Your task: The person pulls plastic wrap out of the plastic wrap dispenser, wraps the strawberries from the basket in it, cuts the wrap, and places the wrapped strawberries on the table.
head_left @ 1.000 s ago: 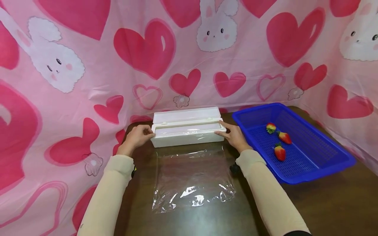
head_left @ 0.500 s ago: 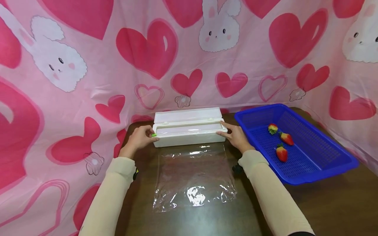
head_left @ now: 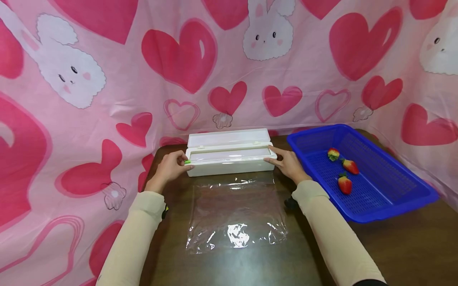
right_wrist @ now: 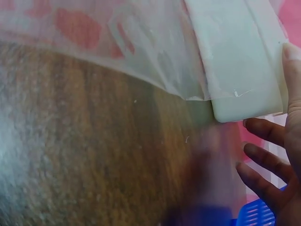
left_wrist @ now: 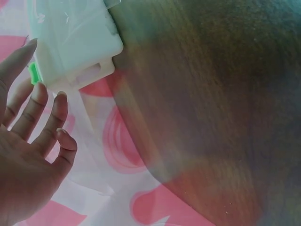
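A long white cling film dispenser (head_left: 230,168) stands at the back of the table with its lid (head_left: 229,137) raised. Clear film (head_left: 237,212) runs from its front edge and lies flat on the table before it. At the left end, my left hand (head_left: 169,167) pinches a small green slide cutter (left_wrist: 34,73) between thumb and finger, its other fingers loosely bent in the left wrist view. My right hand (head_left: 289,163) holds the dispenser's right end, thumb on the front and index finger on top. Its remaining fingers are spread beside the end in the right wrist view.
A blue plastic basket (head_left: 379,216) stands to the right, close to my right forearm. Inside lie three strawberries (head_left: 345,185). Behind and along the sides hangs a pink cloth (head_left: 143,91) with hearts and rabbits. The brown table (head_left: 250,272) stretches toward me.
The green slide cutter has come into sight at the left hand, whose thumb has shifted slightly onto the dispenser's front. The right hand keeps its hold. The view has shifted slightly.
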Motion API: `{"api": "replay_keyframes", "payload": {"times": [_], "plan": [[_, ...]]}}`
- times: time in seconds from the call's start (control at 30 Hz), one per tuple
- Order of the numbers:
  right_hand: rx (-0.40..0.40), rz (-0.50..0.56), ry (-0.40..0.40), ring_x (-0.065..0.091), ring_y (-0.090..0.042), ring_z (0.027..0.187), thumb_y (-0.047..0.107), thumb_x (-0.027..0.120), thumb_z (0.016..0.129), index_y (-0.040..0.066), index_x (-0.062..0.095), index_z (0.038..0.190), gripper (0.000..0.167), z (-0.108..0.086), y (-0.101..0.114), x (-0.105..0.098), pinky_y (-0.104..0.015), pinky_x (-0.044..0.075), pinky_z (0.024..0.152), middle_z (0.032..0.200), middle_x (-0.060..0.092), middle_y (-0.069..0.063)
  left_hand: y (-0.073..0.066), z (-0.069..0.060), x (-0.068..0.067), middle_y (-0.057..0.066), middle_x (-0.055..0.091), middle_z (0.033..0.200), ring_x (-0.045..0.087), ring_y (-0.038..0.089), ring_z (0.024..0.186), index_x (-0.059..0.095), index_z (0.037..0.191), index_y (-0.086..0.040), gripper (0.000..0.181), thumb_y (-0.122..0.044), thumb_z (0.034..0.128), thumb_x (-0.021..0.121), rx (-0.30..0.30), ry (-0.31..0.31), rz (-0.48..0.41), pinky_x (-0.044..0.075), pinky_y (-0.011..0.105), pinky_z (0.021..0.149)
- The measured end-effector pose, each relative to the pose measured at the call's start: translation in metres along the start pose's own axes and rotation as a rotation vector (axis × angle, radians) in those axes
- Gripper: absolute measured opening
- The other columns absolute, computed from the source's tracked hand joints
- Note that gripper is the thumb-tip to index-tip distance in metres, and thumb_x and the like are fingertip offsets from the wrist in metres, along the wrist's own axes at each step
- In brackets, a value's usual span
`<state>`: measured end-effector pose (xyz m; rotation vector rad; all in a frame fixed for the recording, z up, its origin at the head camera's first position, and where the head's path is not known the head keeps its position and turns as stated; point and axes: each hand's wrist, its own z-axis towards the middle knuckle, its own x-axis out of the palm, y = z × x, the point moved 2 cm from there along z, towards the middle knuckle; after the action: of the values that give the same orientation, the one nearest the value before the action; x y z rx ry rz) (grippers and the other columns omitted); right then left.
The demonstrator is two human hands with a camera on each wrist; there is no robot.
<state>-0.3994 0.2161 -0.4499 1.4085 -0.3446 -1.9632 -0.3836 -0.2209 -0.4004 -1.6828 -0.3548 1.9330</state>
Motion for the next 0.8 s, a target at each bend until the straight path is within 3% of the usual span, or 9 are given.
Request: {"api": "replay_keyframes", "payload": {"times": [0.33,0.43,0.57,0.7,0.8], "plan": [[0.061,-0.019,0.105,0.057,-0.028,0.090,0.051,0.068,0.095,0.016,0.043,0.157,0.075,-0.004,0.011,-0.004,-0.047,0.045,0.088,0.091,0.064,-0.011,-0.004,-0.005,-0.003,0.005,0.060,0.088,0.055,0.024,0.084,0.063,0.108,-0.014,0.038,-0.035,0.0845,0.084,0.006,0.004,0.028,0.042,0.044,0.073],[0.109,-0.036,0.122,0.061,-0.036,0.107,0.059,0.061,0.097,0.017,0.031,0.162,0.083,-0.006,0.014,-0.006,-0.054,0.047,0.097,0.118,0.066,-0.020,-0.006,-0.006,-0.005,0.005,0.060,0.091,0.055,0.024,0.086,0.062,0.120,-0.013,0.047,-0.036,0.0850,0.084,0.028,0.004,0.040,0.043,0.047,0.076],[0.167,-0.034,0.124,0.052,-0.046,0.130,0.066,0.055,0.096,0.016,0.019,0.164,0.092,-0.008,0.015,-0.009,-0.063,0.040,0.106,0.149,0.049,-0.027,-0.007,-0.009,-0.009,0.005,0.062,0.095,0.057,0.025,0.086,0.057,0.132,-0.012,0.058,-0.036,0.0860,0.083,0.041,0.012,0.043,0.046,0.048,0.078],[0.180,-0.041,0.130,0.050,-0.049,0.132,0.067,0.053,0.097,0.016,0.018,0.164,0.091,-0.011,0.018,-0.009,-0.065,0.039,0.106,0.149,0.048,-0.029,-0.011,-0.014,-0.008,0.004,0.064,0.095,0.058,0.025,0.086,0.057,0.132,-0.011,0.056,-0.032,0.0866,0.082,0.064,-0.016,0.060,0.048,0.048,0.076],[0.180,-0.061,0.132,0.059,-0.045,0.120,0.064,0.053,0.098,0.018,0.021,0.163,0.085,-0.013,0.019,-0.007,-0.064,0.045,0.098,0.134,0.059,-0.026,-0.018,-0.019,-0.002,0.003,0.065,0.091,0.059,0.022,0.081,0.062,0.124,-0.011,0.044,-0.026,0.0872,0.081,0.124,-0.071,0.076,0.048,0.046,0.069]]}}
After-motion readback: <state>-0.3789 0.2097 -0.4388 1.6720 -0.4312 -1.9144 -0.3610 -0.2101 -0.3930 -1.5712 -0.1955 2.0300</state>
